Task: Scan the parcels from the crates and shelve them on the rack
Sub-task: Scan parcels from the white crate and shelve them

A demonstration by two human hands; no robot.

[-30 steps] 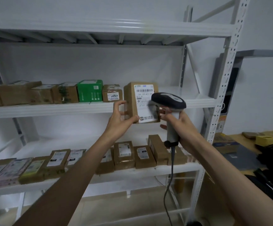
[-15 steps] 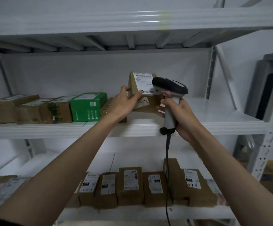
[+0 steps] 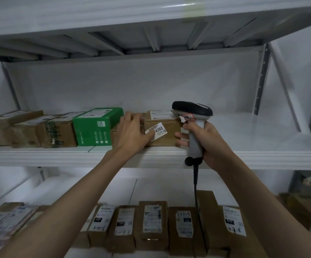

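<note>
A brown parcel (image 3: 167, 136) with a white label reading 4302 stands on the rack's middle shelf (image 3: 244, 157), just right of a green box (image 3: 95, 127). My left hand (image 3: 130, 133) holds the parcel's left side, with the thumb across the front label. My right hand (image 3: 212, 144) grips a grey and black barcode scanner (image 3: 192, 110) right beside the parcel. Its fingertips touch the parcel's right edge. The scanner's head hides the parcel's top right corner.
Several brown parcels (image 3: 26, 131) line the middle shelf left of the green box. More labelled parcels (image 3: 152, 220) stand in a row on the lower shelf. The scanner cable (image 3: 195, 183) hangs down in front of them. The upper shelf (image 3: 151, 21) is close overhead.
The parcel went from held up in front of the rack, tilted over the shelf, to standing on the middle shelf. Both hands moved forward with it and the view came closer.
</note>
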